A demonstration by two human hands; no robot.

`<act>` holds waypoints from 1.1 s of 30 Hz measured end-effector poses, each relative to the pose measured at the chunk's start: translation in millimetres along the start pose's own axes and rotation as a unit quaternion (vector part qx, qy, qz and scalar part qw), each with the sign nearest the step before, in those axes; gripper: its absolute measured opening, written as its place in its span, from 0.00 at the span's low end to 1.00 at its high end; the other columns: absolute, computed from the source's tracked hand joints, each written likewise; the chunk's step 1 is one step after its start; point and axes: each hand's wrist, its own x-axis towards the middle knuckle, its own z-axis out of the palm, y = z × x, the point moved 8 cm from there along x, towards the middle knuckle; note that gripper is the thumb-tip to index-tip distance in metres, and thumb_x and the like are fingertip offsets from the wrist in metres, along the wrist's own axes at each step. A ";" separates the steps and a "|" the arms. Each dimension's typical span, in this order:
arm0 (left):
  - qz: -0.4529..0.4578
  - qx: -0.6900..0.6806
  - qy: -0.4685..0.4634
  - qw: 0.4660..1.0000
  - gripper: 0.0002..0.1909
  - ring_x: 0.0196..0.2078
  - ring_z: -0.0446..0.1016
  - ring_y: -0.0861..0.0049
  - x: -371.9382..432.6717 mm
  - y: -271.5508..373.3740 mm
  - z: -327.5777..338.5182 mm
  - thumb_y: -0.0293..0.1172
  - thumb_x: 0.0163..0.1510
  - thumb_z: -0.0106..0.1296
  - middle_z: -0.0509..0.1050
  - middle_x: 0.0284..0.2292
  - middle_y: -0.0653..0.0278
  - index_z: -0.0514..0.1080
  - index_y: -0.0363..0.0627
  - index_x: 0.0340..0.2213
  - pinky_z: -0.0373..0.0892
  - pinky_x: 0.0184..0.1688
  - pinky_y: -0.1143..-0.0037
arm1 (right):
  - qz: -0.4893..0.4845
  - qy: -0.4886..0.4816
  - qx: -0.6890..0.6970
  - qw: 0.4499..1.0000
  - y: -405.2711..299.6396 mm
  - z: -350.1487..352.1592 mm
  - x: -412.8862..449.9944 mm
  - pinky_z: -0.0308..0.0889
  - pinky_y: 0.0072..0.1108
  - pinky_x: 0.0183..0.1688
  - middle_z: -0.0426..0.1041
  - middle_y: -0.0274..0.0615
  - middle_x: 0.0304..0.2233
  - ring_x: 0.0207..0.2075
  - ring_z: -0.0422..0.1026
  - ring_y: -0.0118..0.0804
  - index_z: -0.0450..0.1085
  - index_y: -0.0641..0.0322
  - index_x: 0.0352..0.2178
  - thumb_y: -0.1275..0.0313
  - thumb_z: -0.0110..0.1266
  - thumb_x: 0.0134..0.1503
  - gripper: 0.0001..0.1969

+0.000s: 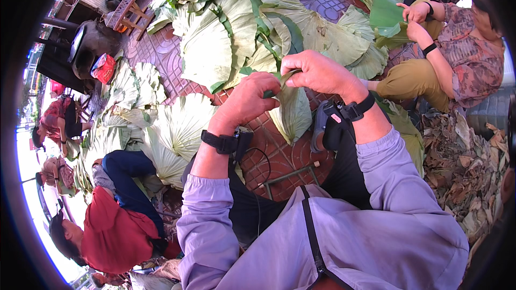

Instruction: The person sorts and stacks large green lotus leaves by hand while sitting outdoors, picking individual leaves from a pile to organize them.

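Between my knees hangs a lotus leaf, pale underside showing, its lower end tapering to a point above the paving. My right hand pinches its upper edge between thumb and forefinger. Close beside it, my left hand has curled fingers around a green part of leaf at the same edge; the exact hold is partly hidden by the fingers. Just beyond both hands spreads a large pile of overlapping lotus leaves, mostly pale side up. Black straps with small devices circle both my wrists.
More lotus leaves lie at left. A person in red sits at lower left; another at right holds a green leaf. Dry brown leaves are heaped at right. A red bag and wooden stool stand upper left.
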 end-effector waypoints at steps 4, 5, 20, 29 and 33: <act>-0.062 -0.027 -0.007 0.998 0.11 0.36 0.74 0.64 -1.3 -10.4 3.4 0.24 0.47 0.66 0.74 0.29 0.58 0.75 0.39 0.32 0.70 0.42 0.68 | 0.019 0.024 -0.014 0.999 5.7 -7.8 -1.1 0.65 0.23 0.39 0.71 0.33 0.27 0.33 0.66 0.23 0.72 0.68 0.36 0.77 0.61 0.55 0.08; -0.077 -0.025 0.005 0.997 0.10 0.34 0.75 0.64 -1.3 -11.7 2.3 0.24 0.47 0.66 0.74 0.28 0.58 0.75 0.38 0.32 0.70 0.40 0.68 | 0.020 0.025 -0.014 0.999 6.7 -7.9 -1.6 0.65 0.23 0.39 0.71 0.33 0.27 0.33 0.66 0.23 0.72 0.68 0.36 0.77 0.61 0.55 0.08; 0.022 0.145 -0.015 0.989 0.12 0.36 0.78 0.54 0.5 0.8 15.4 0.34 0.45 0.68 0.78 0.27 0.60 0.79 0.44 0.31 0.72 0.43 0.59 | 0.012 0.056 0.009 0.998 11.9 -13.3 -1.0 0.64 0.21 0.37 0.69 0.29 0.27 0.32 0.64 0.21 0.71 0.68 0.36 0.77 0.60 0.56 0.07; 0.049 0.112 0.008 0.992 0.08 0.39 0.75 0.56 -5.3 -0.2 14.5 0.28 0.48 0.66 0.75 0.28 0.60 0.75 0.43 0.27 0.68 0.54 0.59 | 0.013 0.068 -0.009 0.998 6.2 -17.9 0.8 0.63 0.21 0.36 0.68 0.28 0.27 0.32 0.63 0.20 0.71 0.67 0.34 0.77 0.60 0.56 0.06; 0.057 0.103 0.016 0.993 0.08 0.39 0.75 0.57 -3.3 5.1 12.6 0.27 0.48 0.65 0.75 0.28 0.60 0.75 0.42 0.28 0.69 0.51 0.60 | 0.008 0.073 0.016 0.997 12.0 -19.4 0.8 0.64 0.21 0.36 0.68 0.28 0.26 0.32 0.64 0.19 0.71 0.67 0.34 0.77 0.60 0.56 0.05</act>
